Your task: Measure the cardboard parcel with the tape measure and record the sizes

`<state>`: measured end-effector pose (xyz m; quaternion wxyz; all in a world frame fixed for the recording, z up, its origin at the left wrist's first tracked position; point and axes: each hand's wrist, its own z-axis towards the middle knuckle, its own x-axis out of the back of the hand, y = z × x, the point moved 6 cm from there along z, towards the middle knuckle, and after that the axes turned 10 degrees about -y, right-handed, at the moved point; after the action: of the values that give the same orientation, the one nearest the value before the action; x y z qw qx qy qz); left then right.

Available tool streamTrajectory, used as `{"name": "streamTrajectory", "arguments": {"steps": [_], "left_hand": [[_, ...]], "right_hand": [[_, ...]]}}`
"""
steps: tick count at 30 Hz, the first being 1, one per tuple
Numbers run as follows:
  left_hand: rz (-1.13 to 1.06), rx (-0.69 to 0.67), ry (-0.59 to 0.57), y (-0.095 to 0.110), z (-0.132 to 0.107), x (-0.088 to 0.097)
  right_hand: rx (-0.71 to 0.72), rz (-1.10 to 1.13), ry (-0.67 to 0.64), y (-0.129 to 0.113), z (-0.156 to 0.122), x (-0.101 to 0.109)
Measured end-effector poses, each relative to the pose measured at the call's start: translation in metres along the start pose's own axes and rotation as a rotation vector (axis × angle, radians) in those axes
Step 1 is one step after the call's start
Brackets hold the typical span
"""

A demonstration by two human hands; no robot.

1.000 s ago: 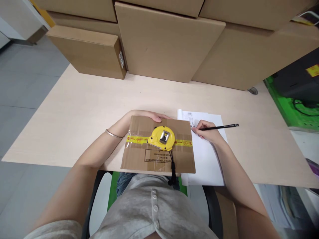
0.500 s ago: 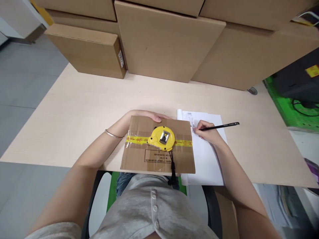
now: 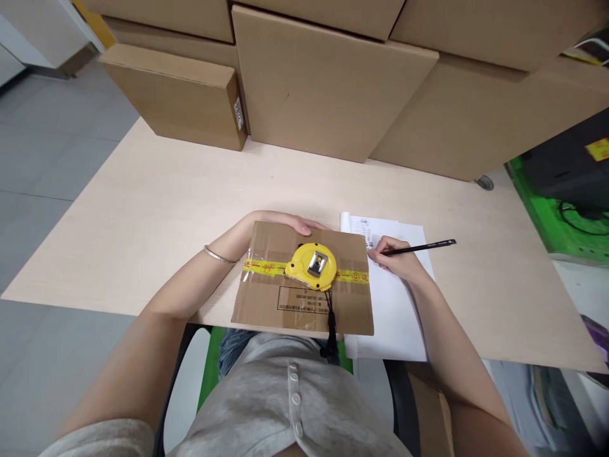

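Note:
A flat cardboard parcel (image 3: 266,298) with a yellow tape stripe lies at the near edge of the pale wooden table (image 3: 157,209). On it rests a yellow tape measure (image 3: 311,266) with a black wrist strap hanging over the edge. My left hand (image 3: 285,221) curls round the parcel's far edge, fingers lying along it; a bangle is on that wrist. My right hand (image 3: 397,259) pinches a black pen (image 3: 421,247), tip on a white printed sheet (image 3: 394,304) just right of the parcel.
Large cardboard boxes (image 3: 328,82) are stacked along the table's far side, with a smaller one (image 3: 176,101) at the left. A green and black object (image 3: 566,190) stands to the right. Grey floor lies to the left.
The view has shifted slightly. Both hands stay where they were; the pen tip has barely moved on the sheet.

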<state>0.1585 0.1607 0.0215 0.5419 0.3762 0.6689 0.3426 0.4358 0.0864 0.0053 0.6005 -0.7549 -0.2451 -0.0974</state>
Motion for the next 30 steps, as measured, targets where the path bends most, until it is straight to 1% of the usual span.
{"name": "streamTrajectory", "arguments": {"steps": [2, 3, 9, 13, 19, 22, 25, 28, 30], "left_hand": [[-0.048, 0.083, -0.06, -0.005, 0.0, -0.002], [-0.062, 0.1, -0.078, -0.006, 0.0, -0.003], [-0.086, 0.085, -0.091, -0.006, 0.001, 0.0], [-0.107, 0.088, -0.125, -0.005, 0.003, -0.002], [-0.078, 0.098, -0.047, 0.003, 0.001, -0.008], [-0.073, 0.112, -0.035, 0.003, 0.0, -0.008], [-0.09, 0.107, -0.067, 0.0, 0.001, -0.007], [-0.094, 0.068, -0.118, 0.0, 0.002, -0.007], [-0.087, 0.053, -0.127, 0.0, 0.003, -0.007]], "right_hand": [[0.004, -0.004, 0.013, 0.0, 0.0, 0.001], [0.004, -0.006, 0.021, 0.0, 0.0, 0.001], [0.003, 0.009, -0.018, 0.001, -0.001, 0.0], [0.012, 0.02, 0.012, 0.002, 0.0, 0.001], [0.014, 0.065, 0.001, 0.007, 0.001, 0.001], [0.012, 0.069, -0.019, 0.007, 0.0, 0.0], [0.012, 0.087, -0.013, 0.008, 0.001, 0.0], [0.009, 0.099, 0.008, 0.009, 0.001, 0.002], [0.004, 0.092, -0.004, 0.011, 0.001, 0.002]]}}
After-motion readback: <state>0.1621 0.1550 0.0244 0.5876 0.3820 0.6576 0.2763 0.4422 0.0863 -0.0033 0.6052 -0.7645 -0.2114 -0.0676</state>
